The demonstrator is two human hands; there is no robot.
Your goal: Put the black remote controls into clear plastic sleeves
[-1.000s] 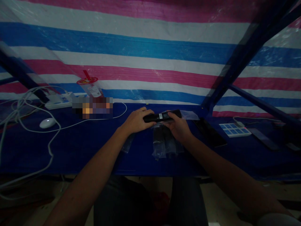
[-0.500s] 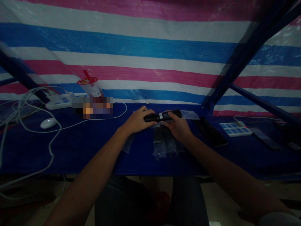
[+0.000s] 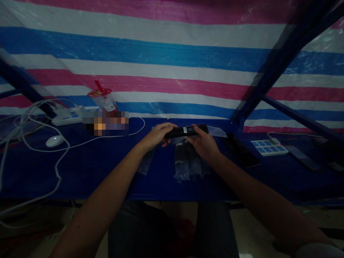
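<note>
Gripping a slim black remote (image 3: 186, 131) with a small pale label, both hands

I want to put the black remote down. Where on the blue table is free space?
Bare blue table lies between the white cable and the left hand. Another free patch is between the plastic bags and the dark phone. Around the cup, mouse and power strip it is crowded.

Makeshift workshop stall: striped tarp wall (image 3: 161, 71), blue bench (image 3: 94, 168), power strips (image 3: 67, 115), bagged parts (image 3: 188, 163).
</note>
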